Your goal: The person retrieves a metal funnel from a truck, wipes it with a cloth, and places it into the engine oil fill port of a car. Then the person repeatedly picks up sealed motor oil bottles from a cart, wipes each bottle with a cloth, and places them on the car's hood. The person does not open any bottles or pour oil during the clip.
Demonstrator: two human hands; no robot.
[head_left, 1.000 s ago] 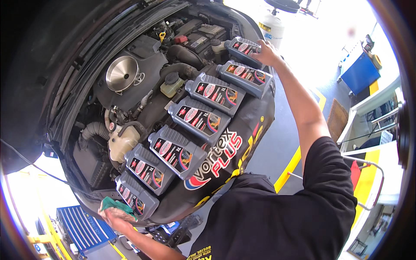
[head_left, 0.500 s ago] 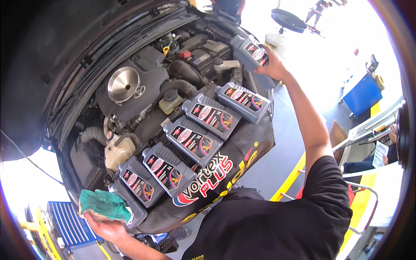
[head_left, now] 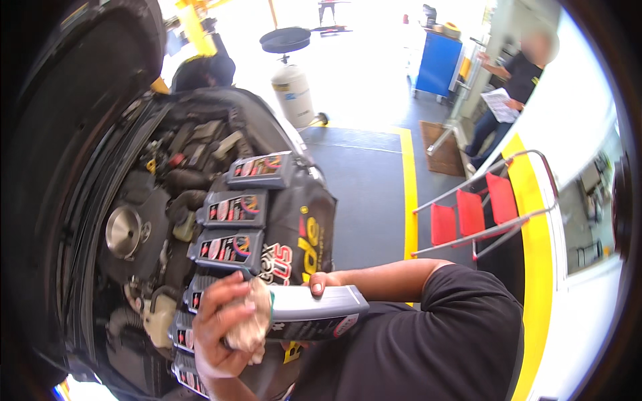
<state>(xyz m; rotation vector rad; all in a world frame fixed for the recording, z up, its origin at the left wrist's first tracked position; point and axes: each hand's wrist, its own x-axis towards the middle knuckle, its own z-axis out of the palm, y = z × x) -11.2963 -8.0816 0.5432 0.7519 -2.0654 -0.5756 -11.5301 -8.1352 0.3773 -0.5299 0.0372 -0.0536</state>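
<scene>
A grey motor oil bottle [head_left: 317, 304] lies tilted on its side in front of my chest, gripped in my right hand [head_left: 322, 282]. My left hand [head_left: 222, 319] is closed around a crumpled cloth [head_left: 251, 317], beige with a green edge, pressed against the left end of that bottle. Cap and neck are hidden behind the cloth. Beyond my hands, several like bottles, among them one grey oil bottle [head_left: 259, 171], lie in a row along the car's front edge. A dark fender cover [head_left: 314, 220] hangs beneath them.
A metal funnel [head_left: 123, 231] sits on the engine cover, under the raised hood [head_left: 73, 134]. Past the car stands a white oil drainer [head_left: 293, 97] with a black pan. A red step ladder [head_left: 471, 214], a blue cabinet [head_left: 438, 63] and a person [head_left: 511, 93] holding papers are at right.
My right hand has brought the bottle from the car's far corner to my chest. My left hand and cloth have come from the near corner to meet it. The view has turned right.
</scene>
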